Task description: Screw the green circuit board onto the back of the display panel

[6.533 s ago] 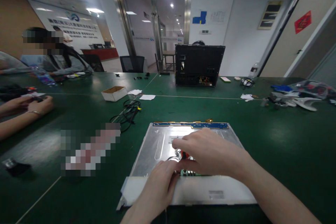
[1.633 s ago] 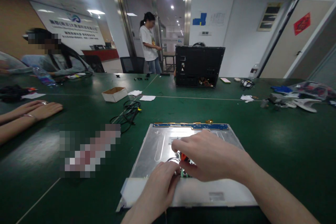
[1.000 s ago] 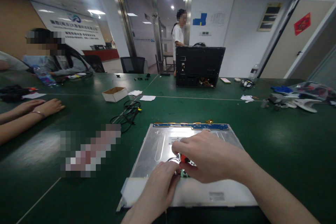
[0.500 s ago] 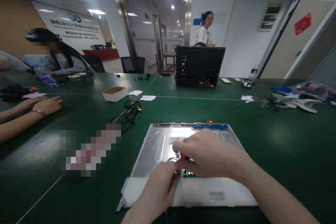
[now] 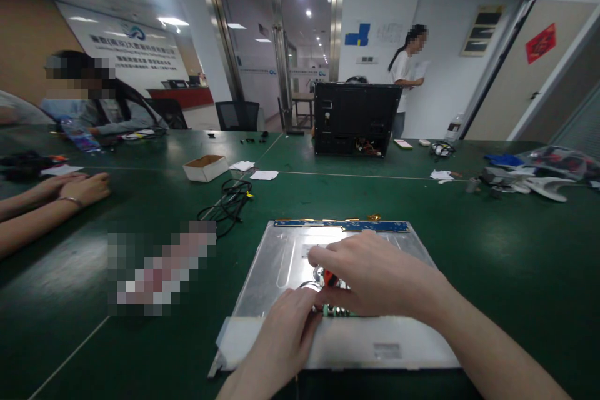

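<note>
A flat silvery metal panel (image 5: 267,269) lies on the green table, with a blue circuit strip (image 5: 375,226) along its far edge and a whitish band (image 5: 356,344) along its near edge. My right hand (image 5: 370,272) is closed around a red and black tool (image 5: 330,277) over the panel's middle. Just left of it, my left hand (image 5: 290,319) rests closed at the panel, its fingertips meeting the right hand's; what they pinch, if anything, is hidden. Part of a green circuit board (image 5: 338,310) shows beneath the right hand.
Black cables (image 5: 229,203) and an open white box (image 5: 205,169) lie beyond the panel to the left. Another person's hands (image 5: 84,190) rest at the left. A black device casing (image 5: 356,119) stands at the back; bagged items (image 5: 553,165) lie far right.
The fingers of my right hand have shifted slightly, and more of the red tool shows. In the background a standing person has moved to the right.
</note>
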The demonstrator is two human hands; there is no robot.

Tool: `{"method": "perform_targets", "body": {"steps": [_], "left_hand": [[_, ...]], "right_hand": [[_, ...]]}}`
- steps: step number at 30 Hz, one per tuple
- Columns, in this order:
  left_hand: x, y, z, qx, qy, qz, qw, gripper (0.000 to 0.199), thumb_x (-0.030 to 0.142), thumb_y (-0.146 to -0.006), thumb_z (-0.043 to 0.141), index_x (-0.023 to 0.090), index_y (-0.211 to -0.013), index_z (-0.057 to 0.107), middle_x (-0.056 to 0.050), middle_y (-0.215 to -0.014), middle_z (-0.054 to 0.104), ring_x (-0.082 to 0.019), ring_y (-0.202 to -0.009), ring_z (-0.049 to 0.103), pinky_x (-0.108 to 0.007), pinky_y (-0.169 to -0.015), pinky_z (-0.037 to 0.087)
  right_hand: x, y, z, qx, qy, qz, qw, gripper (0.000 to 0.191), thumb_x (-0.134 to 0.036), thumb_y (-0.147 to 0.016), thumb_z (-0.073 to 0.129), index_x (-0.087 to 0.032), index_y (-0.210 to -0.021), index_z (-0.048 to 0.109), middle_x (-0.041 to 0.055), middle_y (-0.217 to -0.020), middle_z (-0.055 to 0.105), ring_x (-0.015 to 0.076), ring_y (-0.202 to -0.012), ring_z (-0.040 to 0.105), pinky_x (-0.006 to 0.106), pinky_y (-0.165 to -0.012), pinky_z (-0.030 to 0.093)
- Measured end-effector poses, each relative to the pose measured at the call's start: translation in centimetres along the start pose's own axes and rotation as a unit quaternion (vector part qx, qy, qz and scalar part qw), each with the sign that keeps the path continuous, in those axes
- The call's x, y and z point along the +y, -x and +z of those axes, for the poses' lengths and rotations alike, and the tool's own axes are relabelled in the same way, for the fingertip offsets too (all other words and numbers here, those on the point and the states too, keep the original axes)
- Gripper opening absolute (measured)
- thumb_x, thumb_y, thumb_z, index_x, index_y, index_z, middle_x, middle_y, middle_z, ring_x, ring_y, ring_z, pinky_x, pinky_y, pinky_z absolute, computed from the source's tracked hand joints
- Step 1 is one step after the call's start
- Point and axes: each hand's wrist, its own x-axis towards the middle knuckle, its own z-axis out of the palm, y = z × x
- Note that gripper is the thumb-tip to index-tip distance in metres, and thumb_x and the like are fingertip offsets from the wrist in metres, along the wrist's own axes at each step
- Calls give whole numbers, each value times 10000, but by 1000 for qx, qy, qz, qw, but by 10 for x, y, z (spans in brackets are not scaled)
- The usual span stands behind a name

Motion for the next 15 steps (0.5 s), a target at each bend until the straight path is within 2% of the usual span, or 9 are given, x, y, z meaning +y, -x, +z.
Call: {"method": "perform_targets", "body": {"steps": [6, 15], "left_hand": [[0, -1, 1, 4, 1, 9, 1000, 159, 105, -866, 412, 202, -933, 520, -55, -882, 635, -229, -804, 597, -343, -690, 430], [-1, 0, 0, -23, 6, -13, 1000, 153, 98, -878, 406, 201, -924, 508, -49, -891, 618, -231, -821, 572, -353, -708, 416]], "right_hand": [[0, 0, 1, -3, 14, 0, 1000, 136, -309, -863, 566, -198, -937, 540, 13, -761, 678, 141, -612, 559, 274, -493, 185], [-2, 3, -2, 0, 5, -39, 999, 129, -229, -829, 513, -193, -952, 499, 21, -833, 651, 153, -647, 549, 287, -482, 212]]}}
